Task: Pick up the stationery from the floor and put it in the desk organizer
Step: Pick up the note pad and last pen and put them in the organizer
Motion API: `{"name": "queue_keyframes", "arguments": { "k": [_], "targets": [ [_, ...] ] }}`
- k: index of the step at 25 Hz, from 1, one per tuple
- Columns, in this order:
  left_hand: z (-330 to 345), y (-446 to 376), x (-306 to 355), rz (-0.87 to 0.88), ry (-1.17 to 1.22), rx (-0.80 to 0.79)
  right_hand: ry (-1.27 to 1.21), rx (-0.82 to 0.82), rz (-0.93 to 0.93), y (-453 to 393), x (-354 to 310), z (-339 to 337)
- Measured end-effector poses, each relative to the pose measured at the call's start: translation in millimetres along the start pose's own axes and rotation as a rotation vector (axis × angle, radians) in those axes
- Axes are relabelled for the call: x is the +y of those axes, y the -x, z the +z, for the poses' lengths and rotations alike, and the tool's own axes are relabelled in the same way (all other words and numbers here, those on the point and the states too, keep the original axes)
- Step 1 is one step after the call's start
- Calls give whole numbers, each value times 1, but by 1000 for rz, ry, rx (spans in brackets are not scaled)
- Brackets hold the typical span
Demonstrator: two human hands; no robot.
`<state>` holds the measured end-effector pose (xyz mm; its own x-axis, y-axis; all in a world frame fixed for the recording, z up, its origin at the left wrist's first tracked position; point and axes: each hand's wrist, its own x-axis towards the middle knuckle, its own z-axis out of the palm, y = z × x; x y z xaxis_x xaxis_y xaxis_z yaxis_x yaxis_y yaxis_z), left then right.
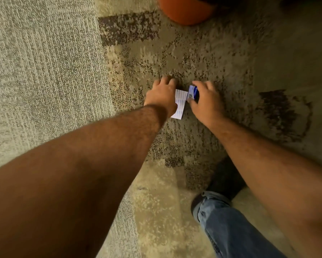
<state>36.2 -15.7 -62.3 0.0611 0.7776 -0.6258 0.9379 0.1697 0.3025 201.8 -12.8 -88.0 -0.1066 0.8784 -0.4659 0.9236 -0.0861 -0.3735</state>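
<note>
Grey ribbed carpet [35, 75] fills the left side, and it meets a beige rug [203, 53] mottled with dark brown patches that runs across the rest of the floor. Down comes the view onto two bare forearms reaching forward over that rug. Left hand [163, 94] is low on the rug, palm down, fingers spread and curled at the tips, covering the left edge of a white card [180, 103] printed with rows of blue marks; whether it actually pinches the card or only presses on it, I cannot tell. The card lies flat on the rug between the two hands, its lower corner poking out below the left wrist. Just beside it, right hand [205, 102] is clamped around a small blue-and-white pack [192, 93], thumb on the near side, fingers wrapped over the top, the pack touching the card's upper right corner. Up at the top edge sits a rounded orange object [186, 10], partly cut off. Lower right, a blue jeans leg [229, 229] and a dark shoe [225, 179] stand on the rug.
</note>
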Motion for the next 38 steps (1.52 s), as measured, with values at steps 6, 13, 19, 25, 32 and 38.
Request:
{"name": "queue_keyframes", "arguments": {
  "k": [6,13,19,25,32,38],
  "targets": [
    [9,-15,-11,136,-231,79,-83,141,19,-5,-3,15],
    [5,-6,-11,-78,410,-42,-775,123,313,-2,-2,9],
    [-53,65,-6,-261,1015,-30,-1092,73,592,56,-21,-54],
    [-166,161,43,-88,1028,25,-1120,-35,475,141,-94,-177],
    [-352,316,122,251,1166,200,-1354,96,338,281,-213,-391],
    [-493,429,177,529,1177,182,-1359,389,240,386,-287,-549]
  ]
}}
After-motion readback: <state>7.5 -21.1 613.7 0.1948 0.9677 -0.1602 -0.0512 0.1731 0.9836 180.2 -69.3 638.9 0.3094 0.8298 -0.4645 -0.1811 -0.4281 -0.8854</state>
